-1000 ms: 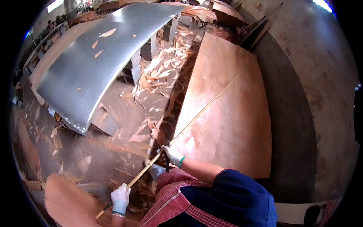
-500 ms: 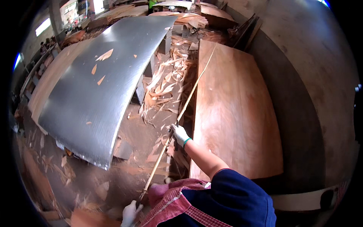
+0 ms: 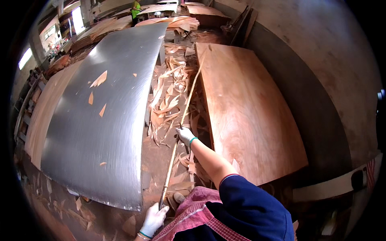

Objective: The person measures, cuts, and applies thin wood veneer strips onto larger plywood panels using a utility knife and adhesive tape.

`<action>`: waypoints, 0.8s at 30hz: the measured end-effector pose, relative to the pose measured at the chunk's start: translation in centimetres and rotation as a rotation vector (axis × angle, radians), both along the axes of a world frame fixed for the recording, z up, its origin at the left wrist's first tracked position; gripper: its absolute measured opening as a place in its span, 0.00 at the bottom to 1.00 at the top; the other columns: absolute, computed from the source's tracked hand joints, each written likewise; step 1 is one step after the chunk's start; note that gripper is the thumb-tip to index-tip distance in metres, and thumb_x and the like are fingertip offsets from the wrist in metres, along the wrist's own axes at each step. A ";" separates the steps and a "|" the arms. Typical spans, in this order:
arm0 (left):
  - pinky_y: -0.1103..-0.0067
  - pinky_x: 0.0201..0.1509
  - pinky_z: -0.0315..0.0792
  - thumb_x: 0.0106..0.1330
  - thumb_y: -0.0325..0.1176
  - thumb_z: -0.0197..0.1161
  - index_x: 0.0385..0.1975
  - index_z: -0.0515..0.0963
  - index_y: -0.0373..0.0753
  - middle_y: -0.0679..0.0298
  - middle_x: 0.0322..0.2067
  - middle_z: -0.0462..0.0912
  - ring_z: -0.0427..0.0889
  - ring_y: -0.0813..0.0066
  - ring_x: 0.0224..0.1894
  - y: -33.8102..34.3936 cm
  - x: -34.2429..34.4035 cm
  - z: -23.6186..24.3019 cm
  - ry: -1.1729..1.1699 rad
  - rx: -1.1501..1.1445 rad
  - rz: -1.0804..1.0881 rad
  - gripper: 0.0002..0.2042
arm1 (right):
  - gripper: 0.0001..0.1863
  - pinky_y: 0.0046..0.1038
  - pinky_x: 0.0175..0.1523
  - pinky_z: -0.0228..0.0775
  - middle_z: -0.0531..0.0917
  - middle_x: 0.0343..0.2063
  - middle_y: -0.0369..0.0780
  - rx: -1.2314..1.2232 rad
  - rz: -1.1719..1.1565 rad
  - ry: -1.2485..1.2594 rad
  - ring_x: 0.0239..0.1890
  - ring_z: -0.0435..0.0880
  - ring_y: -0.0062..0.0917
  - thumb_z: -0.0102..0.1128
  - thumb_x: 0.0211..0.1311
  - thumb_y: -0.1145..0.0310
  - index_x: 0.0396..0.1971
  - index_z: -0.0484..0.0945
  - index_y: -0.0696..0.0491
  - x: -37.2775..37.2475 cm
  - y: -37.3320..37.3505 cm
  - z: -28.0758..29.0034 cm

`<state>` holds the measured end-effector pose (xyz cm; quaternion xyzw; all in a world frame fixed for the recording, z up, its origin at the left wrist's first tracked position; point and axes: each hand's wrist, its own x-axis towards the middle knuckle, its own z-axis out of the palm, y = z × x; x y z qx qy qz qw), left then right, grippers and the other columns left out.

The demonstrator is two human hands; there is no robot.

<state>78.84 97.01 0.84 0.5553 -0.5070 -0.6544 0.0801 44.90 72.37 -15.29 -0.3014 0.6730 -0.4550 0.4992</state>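
Pole: swung left since a second ago, away from the wooden panel's middle.
Left hand: clenched round the pole's near end, left of the panel and nearer.
Right hand: grasping the pole partway up, left of the panel.
Long axis: runs near to far, leaning right.
Far tip: points away, over the panel's far left corner.

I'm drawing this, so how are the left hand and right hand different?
The left hand grips the stick at its near end; the right hand grips it farther along. The left hand is near the picture's bottom edge; the right hand is nearer the middle. Both are white-gloved.
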 end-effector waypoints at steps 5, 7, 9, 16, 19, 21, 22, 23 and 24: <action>0.77 0.22 0.67 0.67 0.35 0.60 0.28 0.72 0.34 0.68 0.16 0.73 0.71 0.83 0.18 -2.7 0.3 -1.3 0.017 -0.171 -0.082 0.11 | 0.13 0.26 0.21 0.61 0.82 0.22 0.38 -0.064 -0.027 0.006 0.17 0.70 0.20 0.53 0.67 0.57 0.31 0.73 0.52 1.7 -0.2 1.1; 0.73 0.26 0.72 0.65 0.37 0.61 0.28 0.73 0.33 0.62 0.17 0.76 0.77 0.75 0.20 -2.9 1.8 -3.1 -0.009 -0.323 -0.159 0.12 | 0.12 0.26 0.22 0.62 0.81 0.23 0.38 -0.074 0.004 0.013 0.18 0.70 0.20 0.52 0.67 0.58 0.30 0.71 0.51 2.8 0.0 1.6; 0.71 0.28 0.73 0.64 0.39 0.62 0.29 0.73 0.33 0.59 0.18 0.78 0.80 0.69 0.22 -2.5 3.8 -4.8 -0.150 -0.379 -0.195 0.13 | 0.11 0.25 0.22 0.61 0.77 0.20 0.35 -0.075 0.011 -0.041 0.17 0.68 0.19 0.52 0.68 0.58 0.31 0.70 0.51 4.2 0.5 2.2; 0.67 0.33 0.75 0.60 0.43 0.65 0.30 0.74 0.33 0.53 0.23 0.82 0.84 0.60 0.28 -2.9 3.6 -5.6 -0.354 -0.386 -0.179 0.16 | 0.12 0.25 0.21 0.61 0.76 0.19 0.35 -0.019 0.060 -0.038 0.16 0.69 0.19 0.52 0.68 0.59 0.31 0.72 0.53 5.2 1.0 -1.6; 0.71 0.27 0.73 0.62 0.41 0.64 0.29 0.72 0.34 0.61 0.17 0.76 0.78 0.69 0.21 -5.2 -0.3 -4.1 -0.230 -0.358 -0.065 0.14 | 0.13 0.26 0.24 0.64 0.76 0.20 0.34 -0.298 0.007 0.144 0.19 0.71 0.21 0.53 0.67 0.58 0.34 0.74 0.54 2.7 -5.6 -1.5; 0.78 0.21 0.65 0.67 0.36 0.59 0.26 0.69 0.35 0.69 0.15 0.68 0.69 0.83 0.18 -7.1 -1.7 -1.8 -0.023 -0.245 0.032 0.12 | 0.13 0.26 0.27 0.64 0.76 0.22 0.34 -0.233 0.067 0.071 0.22 0.71 0.20 0.54 0.67 0.59 0.33 0.74 0.55 3.2 -9.3 1.0; 0.79 0.20 0.62 0.68 0.34 0.58 0.25 0.68 0.35 0.71 0.14 0.67 0.67 0.85 0.18 -8.0 -3.5 -0.1 0.002 -0.141 0.068 0.12 | 0.13 0.26 0.28 0.64 0.77 0.23 0.34 -0.198 0.064 0.062 0.23 0.71 0.19 0.54 0.67 0.59 0.32 0.74 0.55 2.1 -10.7 1.6; 0.79 0.20 0.62 0.68 0.34 0.58 0.25 0.68 0.35 0.71 0.14 0.67 0.67 0.85 0.18 -8.2 -3.9 -0.2 0.010 -0.155 0.061 0.12 | 0.13 0.26 0.29 0.65 0.79 0.25 0.35 -0.236 0.090 0.152 0.24 0.72 0.19 0.55 0.66 0.60 0.34 0.75 0.56 1.6 -11.6 2.1; 0.79 0.21 0.63 0.68 0.35 0.58 0.25 0.69 0.35 0.70 0.15 0.67 0.67 0.85 0.19 -8.2 -5.1 -0.8 0.036 -0.204 0.016 0.12 | 0.13 0.27 0.31 0.67 0.80 0.26 0.36 -0.301 0.054 0.213 0.25 0.73 0.20 0.55 0.66 0.61 0.38 0.75 0.57 -1.0 -12.0 1.4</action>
